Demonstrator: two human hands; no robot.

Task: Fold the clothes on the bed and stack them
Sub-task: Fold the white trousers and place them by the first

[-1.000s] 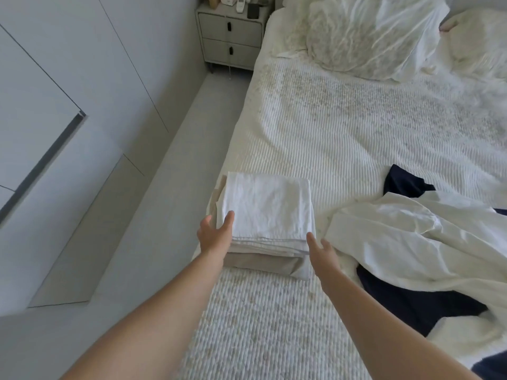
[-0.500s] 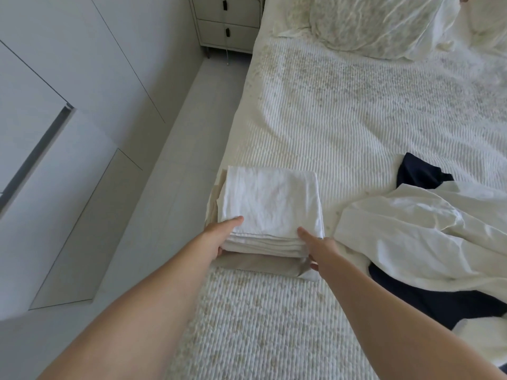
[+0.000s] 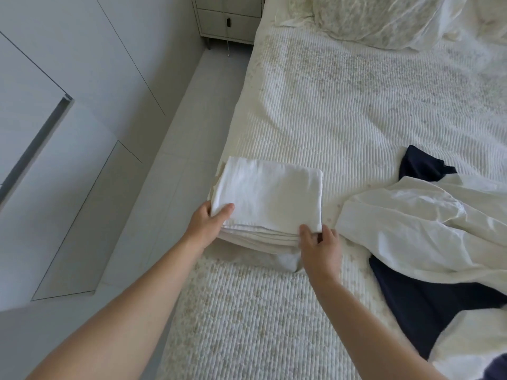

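A stack of folded clothes (image 3: 267, 198), white on top with beige layers beneath, lies near the left edge of the bed (image 3: 343, 105). My left hand (image 3: 210, 222) grips the stack's near left corner, thumb on top and fingers underneath. At the near right corner my right hand (image 3: 319, 244) pinches the white layers. The stack's near edge is raised off the quilt. To the right lies an unfolded white garment (image 3: 417, 226) over a dark navy garment (image 3: 428, 308).
The bed's left edge drops to a pale floor strip (image 3: 175, 149) beside white wardrobe doors (image 3: 68, 105). A grey nightstand (image 3: 229, 19) stands at the head of the bed. Pillows (image 3: 384, 17) lie at the top.
Both hands went from hovering open beside the stack to gripping its near corners. The near edge of the stack has lifted slightly. The camera has tilted down.
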